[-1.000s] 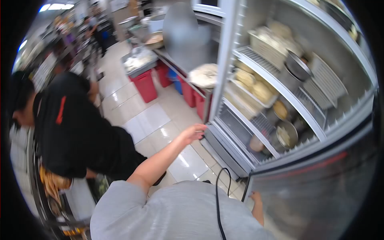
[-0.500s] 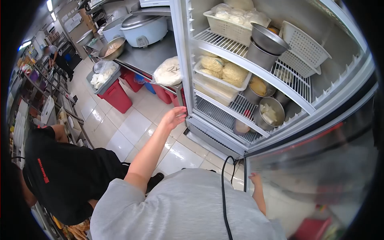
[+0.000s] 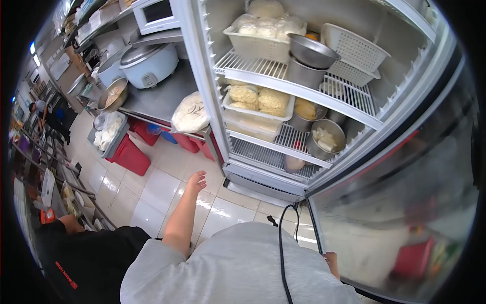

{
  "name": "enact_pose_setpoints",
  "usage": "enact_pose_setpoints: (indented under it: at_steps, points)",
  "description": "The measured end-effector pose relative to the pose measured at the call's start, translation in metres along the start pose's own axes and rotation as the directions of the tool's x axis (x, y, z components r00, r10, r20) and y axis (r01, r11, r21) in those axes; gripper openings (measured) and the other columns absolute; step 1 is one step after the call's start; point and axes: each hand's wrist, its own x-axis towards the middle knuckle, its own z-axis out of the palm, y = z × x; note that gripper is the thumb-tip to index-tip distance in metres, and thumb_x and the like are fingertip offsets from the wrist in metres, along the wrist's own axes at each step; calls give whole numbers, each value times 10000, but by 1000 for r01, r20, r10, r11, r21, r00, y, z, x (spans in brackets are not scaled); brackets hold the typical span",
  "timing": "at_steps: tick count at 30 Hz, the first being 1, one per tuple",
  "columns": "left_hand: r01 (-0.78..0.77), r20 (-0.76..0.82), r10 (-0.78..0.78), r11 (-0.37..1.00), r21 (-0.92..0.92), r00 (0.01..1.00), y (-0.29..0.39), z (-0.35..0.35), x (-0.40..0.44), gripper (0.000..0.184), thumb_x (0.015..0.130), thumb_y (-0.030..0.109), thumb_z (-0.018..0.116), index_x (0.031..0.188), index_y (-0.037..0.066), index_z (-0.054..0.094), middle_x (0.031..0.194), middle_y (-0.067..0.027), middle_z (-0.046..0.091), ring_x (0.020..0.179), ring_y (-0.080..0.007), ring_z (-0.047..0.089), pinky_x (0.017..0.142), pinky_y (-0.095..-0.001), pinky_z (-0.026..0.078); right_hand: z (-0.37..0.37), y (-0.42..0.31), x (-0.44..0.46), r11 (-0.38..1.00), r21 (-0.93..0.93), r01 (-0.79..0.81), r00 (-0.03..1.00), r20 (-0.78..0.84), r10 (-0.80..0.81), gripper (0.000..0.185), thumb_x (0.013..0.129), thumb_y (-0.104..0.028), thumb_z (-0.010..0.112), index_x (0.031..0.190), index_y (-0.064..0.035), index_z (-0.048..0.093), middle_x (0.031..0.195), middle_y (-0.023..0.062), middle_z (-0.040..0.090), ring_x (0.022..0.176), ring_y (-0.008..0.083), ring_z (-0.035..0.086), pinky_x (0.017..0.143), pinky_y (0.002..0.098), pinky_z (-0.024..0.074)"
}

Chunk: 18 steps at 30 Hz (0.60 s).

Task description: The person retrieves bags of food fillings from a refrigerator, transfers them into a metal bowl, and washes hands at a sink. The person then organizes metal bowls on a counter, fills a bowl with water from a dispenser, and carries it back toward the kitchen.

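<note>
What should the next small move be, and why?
Probably raise the left hand toward the fridge shelves: it looks empty and hangs outside the fridge, the glass door stands open, and the right hand is at the door's edge, so the left seems freer.

Upper wire shelf carries white perforated basket, steel pot. Lower wire shelf: stacked plastic tubs. Stainless counter: rice cooker.
</note>
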Motion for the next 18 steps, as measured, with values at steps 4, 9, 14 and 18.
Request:
enact_pose_setpoints:
  at_steps: [4, 9, 14, 18]
  points:
    - [50, -193, -40, 998, 49, 980, -31, -15, 8, 400, 719, 279, 557, 1062, 82, 494, 1186, -146, 370, 1079, -340, 347, 853, -424, 331, 1, 1, -3, 954, -254, 158, 987, 1, -163, 247, 575, 2, 620, 800, -16, 520, 557, 94, 512, 418, 182, 477, 351, 315, 354]
    - [93, -455, 66, 943, 319, 888, -68, -38, 9, 381, 673, 223, 578, 983, 9, 523, 993, -157, 509, 942, -271, 462, 747, -376, 392, 2, 14, 5, 867, -436, 239, 951, -76, -301, 187, 591, -16, 592, 755, -15, 502, 586, 120, 525, 474, 235, 500, 410, 350, 386]
    - [134, -501, 34, 946, 295, 865, -127, -113, 35, 279, 653, 168, 569, 855, -21, 539, 838, -119, 521, 805, -225, 475, 675, -354, 397, -2, 24, 0, 858, -492, 149, 786, -467, -405, 132, 607, -34, 564, 710, -14, 484, 615, 146, 538, 530, 288, 523, 468, 384, 419]
    - [165, -489, -10, 948, 274, 872, -150, -163, 46, 242, 648, 147, 564, 808, -33, 544, 790, -105, 519, 754, -218, 477, 643, -360, 397, 0, -20, -35, 942, -333, 26, 634, -724, -273, 67, 584, -38, 545, 642, -28, 513, 630, 149, 549, 576, 305, 526, 541, 362, 428]
